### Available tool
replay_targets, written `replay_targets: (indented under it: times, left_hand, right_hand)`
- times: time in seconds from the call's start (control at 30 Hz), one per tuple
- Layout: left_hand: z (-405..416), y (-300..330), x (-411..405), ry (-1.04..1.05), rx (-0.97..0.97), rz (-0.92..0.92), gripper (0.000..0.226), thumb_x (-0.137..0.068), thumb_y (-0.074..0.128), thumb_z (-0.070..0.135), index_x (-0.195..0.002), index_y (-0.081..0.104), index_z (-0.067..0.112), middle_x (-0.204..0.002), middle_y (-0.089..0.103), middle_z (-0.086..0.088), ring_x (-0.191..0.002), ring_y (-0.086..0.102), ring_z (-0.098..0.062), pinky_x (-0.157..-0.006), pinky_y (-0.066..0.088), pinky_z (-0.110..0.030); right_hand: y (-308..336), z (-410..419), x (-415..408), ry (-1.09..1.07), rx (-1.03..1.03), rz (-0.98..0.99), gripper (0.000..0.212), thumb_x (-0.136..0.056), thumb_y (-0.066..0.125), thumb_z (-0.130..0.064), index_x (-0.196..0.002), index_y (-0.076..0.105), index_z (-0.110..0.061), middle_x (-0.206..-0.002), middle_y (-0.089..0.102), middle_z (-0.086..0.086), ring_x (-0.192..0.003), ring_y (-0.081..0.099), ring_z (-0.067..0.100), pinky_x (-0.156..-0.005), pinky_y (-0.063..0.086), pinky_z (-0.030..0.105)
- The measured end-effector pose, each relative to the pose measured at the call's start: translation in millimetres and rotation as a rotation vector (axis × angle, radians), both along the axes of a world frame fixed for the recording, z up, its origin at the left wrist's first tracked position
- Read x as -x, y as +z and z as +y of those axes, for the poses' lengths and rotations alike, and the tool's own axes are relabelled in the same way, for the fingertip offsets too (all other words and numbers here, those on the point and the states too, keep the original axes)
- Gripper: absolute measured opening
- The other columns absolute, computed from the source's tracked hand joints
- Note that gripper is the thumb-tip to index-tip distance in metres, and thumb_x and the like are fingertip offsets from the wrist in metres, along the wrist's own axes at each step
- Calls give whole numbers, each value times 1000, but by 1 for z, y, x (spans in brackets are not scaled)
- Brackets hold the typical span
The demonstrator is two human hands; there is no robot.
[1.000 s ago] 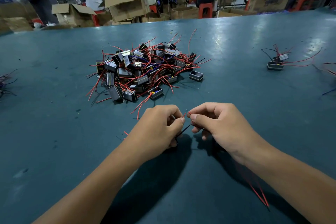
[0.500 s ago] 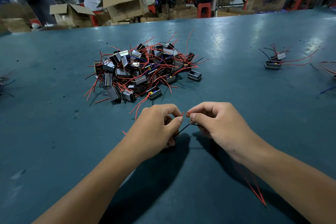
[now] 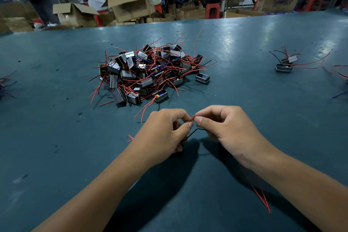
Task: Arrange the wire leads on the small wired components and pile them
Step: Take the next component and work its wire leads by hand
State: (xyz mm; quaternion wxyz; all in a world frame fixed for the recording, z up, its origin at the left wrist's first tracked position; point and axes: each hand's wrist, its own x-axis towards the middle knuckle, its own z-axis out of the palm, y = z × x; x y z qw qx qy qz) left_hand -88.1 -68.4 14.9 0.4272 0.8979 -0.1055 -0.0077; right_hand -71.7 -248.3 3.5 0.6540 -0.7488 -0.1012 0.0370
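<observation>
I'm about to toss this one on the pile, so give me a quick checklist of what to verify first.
1. Left hand pinches the leads: ok.
2. Right hand pinches the red lead: ok.
3. Black lead held between both hands: ok.
4. Leads fully arranged: cannot tell, fingers hide the ends.
5. Component itself in the grip: cannot tell, hidden under the left hand.
6. Pile straight ahead on the table, path open: ok.

Layout on the desk

The big pile lay behind the hands; a small group of components sat far right, stray wires far left.
</observation>
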Motion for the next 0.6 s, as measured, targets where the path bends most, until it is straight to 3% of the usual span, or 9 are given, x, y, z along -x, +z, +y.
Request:
replay_targets:
  times: [0.5, 0.6]
  left_hand:
    - [-1, -1, 1, -12, 19, -28, 18, -100, 61, 25, -82, 66, 27, -59, 66, 2, -43, 62, -12, -42, 44, -19]
    - [-2, -3, 0, -16, 43, -23, 18, -99, 61, 26, -82, 68, 27, -59, 66, 3, -46, 65, -14, -43, 47, -21]
  right_hand:
    - [-3, 1, -1, -8, -37, -39, 5, -86, 75, -11, -81, 75, -11, -56, 59, -9, -46, 42, 1, -45, 33, 10]
    - [-3, 3, 0, -31, -23, -82, 7, -86, 75, -11, -79, 74, -13, -58, 63, -8, -48, 50, -1, -48, 36, 8]
